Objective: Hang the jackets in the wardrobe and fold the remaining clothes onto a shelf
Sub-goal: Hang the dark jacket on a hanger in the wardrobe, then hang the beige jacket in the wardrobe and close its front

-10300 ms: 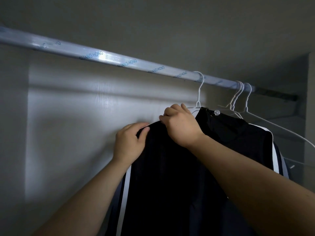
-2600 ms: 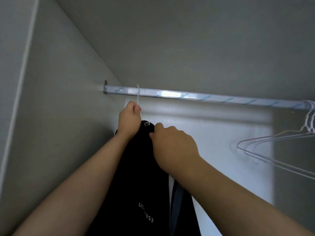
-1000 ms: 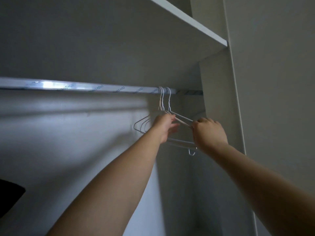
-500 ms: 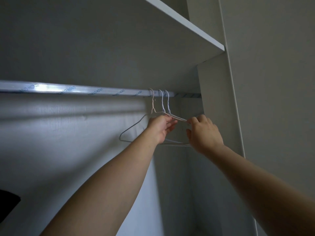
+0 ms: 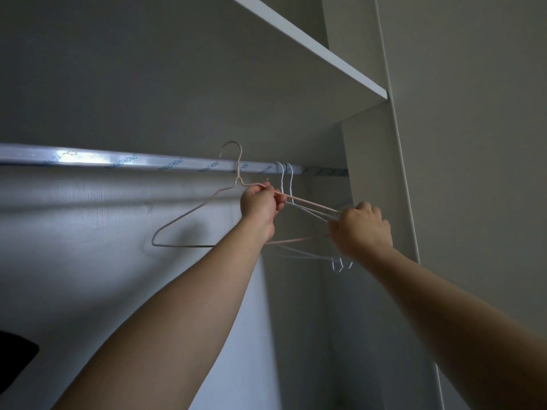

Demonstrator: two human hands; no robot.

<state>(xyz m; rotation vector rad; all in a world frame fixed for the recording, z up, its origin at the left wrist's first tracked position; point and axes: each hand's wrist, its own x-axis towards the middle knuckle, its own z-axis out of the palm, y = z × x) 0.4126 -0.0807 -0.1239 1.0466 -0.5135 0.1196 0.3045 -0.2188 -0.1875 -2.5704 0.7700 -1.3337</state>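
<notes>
A pale pink wire hanger [image 5: 189, 216] is lifted clear of the silver wardrobe rail [image 5: 133, 161], its hook standing above the bar. My left hand [image 5: 260, 201] pinches its upper wire just right of the neck. My right hand [image 5: 361, 229] grips the right ends of the hangers. Two white wire hangers [image 5: 285, 182] still hook over the rail near its right end. A dark garment [image 5: 14, 359] shows only as a corner at the lower left edge.
A white shelf [image 5: 325, 60] runs overhead, directly above the rail. The wardrobe's right side panel [image 5: 370, 161] stands close beside my right hand. The pale back wall [image 5: 88, 276] lies behind the rail.
The pink hanger has come off the rail and moved left and up in my left hand. My right hand has closed round the hangers' right ends.
</notes>
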